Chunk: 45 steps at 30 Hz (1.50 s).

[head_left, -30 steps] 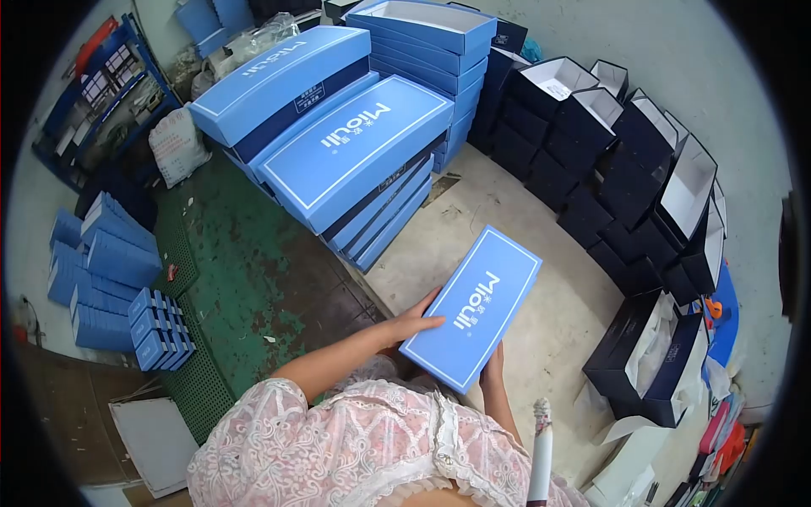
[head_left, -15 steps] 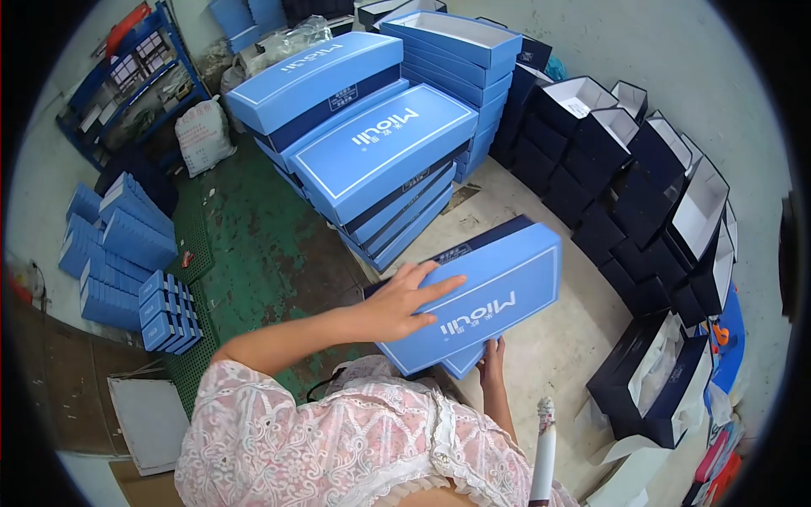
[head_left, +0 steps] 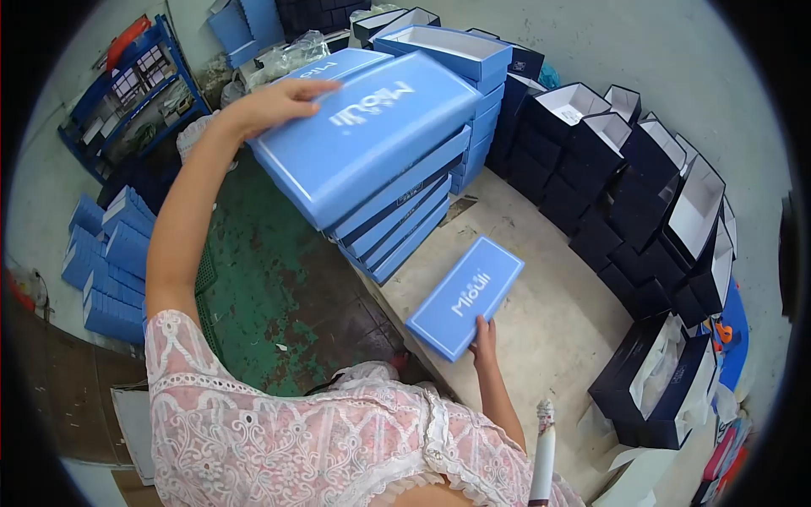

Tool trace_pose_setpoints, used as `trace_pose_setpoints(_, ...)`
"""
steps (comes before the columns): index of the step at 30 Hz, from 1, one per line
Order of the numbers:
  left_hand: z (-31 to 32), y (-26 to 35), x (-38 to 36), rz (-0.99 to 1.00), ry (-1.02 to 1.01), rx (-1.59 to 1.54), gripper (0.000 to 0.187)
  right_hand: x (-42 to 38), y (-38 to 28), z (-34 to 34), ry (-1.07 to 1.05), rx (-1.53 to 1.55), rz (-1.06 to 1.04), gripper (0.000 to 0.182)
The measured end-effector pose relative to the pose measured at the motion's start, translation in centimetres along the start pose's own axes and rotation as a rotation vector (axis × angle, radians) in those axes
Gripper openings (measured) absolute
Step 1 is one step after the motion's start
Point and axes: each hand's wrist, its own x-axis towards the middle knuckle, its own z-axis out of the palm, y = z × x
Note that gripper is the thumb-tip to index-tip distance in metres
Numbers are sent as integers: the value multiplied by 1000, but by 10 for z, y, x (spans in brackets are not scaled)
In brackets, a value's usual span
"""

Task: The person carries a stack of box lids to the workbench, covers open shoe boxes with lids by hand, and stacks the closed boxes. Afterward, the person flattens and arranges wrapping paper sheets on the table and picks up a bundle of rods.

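My left hand (head_left: 291, 106), fingers spread over its end, holds a large blue cardboard box (head_left: 372, 135) with white "Miouli" lettering. That box is slightly blurred and sits over a stack of similar blue and navy boxes (head_left: 401, 224). Lower down, my right hand (head_left: 484, 342) grips the near edge of a smaller flat blue box (head_left: 467, 296), also lettered "Miouli", above the pale tabletop (head_left: 553, 338). Part of my right fingers is hidden beneath it.
Blue open trays (head_left: 448, 51) are piled at the back. Navy open boxes (head_left: 625, 203) line the wall on the right, and one holding tissue paper (head_left: 655, 380) is nearer. Small blue boxes (head_left: 114, 270) stand at left. A cigarette-like white stick (head_left: 543, 456) juts up at the bottom.
My left hand has carried the large blue box up and left onto the stack. The smaller blue box in my right hand, mostly covered before, is now fully exposed.
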Motion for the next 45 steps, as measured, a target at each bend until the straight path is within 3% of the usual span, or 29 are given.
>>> trace_pose_setpoints(3,13,-13,10,202,229,817,42,19,-21,55,-16,-18,-6,73)
trace_pose_setpoints(6,33,3,-4,273,131,511,38,54,-10,85,-90,-115,-64,79)
trace_pose_setpoints(9,56,11,-24,434,371,883,37,95,4,86,-198,-273,-70,82)
trace_pose_setpoints(10,64,13,-37,483,481,1015,35,104,-5,75,-136,-494,-215,79)
trace_pose_setpoints(12,77,6,-60,675,512,811,30,123,-40,51,7,-949,-521,74)
trace_pose_setpoints(14,101,-6,-80,781,556,759,24,133,-137,69,254,-950,-810,62)
trace_pose_setpoints(15,114,-16,-85,851,598,789,23,116,-203,92,287,-861,-968,54)
trace_pose_setpoints(16,127,-27,-87,920,642,823,22,104,-264,113,275,-776,-1332,46)
trace_pose_setpoints(18,147,-43,-90,951,639,742,21,81,-364,164,330,-717,-1616,36)
trace_pose_setpoints(21,168,-54,-88,991,619,482,19,89,-448,229,299,-873,-1788,34)
trace_pose_setpoints(23,180,-61,-81,943,545,290,18,130,-466,257,355,-1058,-1895,29)
trace_pose_setpoints(26,217,-99,-59,745,403,-138,18,143,-475,276,285,-1723,-1188,18)
trace_pose_setpoints(27,231,-114,-57,652,356,-167,17,152,-478,273,329,-1711,-1294,11)
trace_pose_setpoints(30,266,-143,-63,254,151,-370,17,107,-505,259,463,-1689,-1418,14)
trace_pose_setpoints(33,302,-164,-60,76,-1,-507,21,41,-513,203,603,-1350,-1535,17)
trace_pose_setpoints(36,335,-157,-40,151,-158,-347,24,-4,-477,103,634,-874,-1643,27)
trace_pose_setpoints(38,360,-141,-19,226,-314,-269,24,-24,-421,25,400,-513,-1460,30)
trace_pose_setpoints(41,428,-89,19,493,-402,-134,24,-125,-288,-114,500,126,-956,41)
trace_pose_setpoints(45,529,-2,51,642,-564,-111,36,-255,-164,-208,878,74,-809,60)
